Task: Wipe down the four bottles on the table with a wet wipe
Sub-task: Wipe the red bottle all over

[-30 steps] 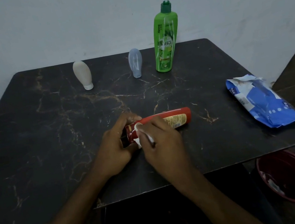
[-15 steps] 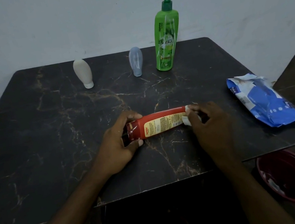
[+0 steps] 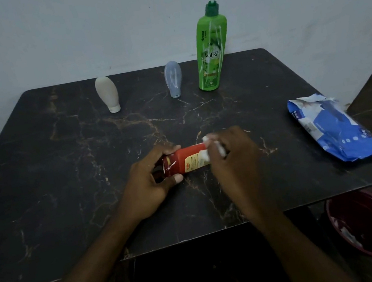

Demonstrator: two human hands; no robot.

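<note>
Marble-patterned dark table [image 3: 64,185] carried everything. Far left stood a cream bottle [image 3: 107,94] on its cap. Nearer, the left hand [image 3: 149,186] gripped the cap end of a red bottle [image 3: 183,158] lying on its side mid-table, fingers and thumb curled round it. At the far edge a grey-blue bottle [image 3: 173,79] stood on its cap, just left of a tall green pump bottle [image 3: 211,48]. The right hand [image 3: 234,157] pinched a white wet wipe [image 3: 204,155] against the red bottle's label. Well to the right lay a blue pack of wipes [image 3: 333,128]; below the table's near right corner sat a red bin [image 3: 369,226].
</note>
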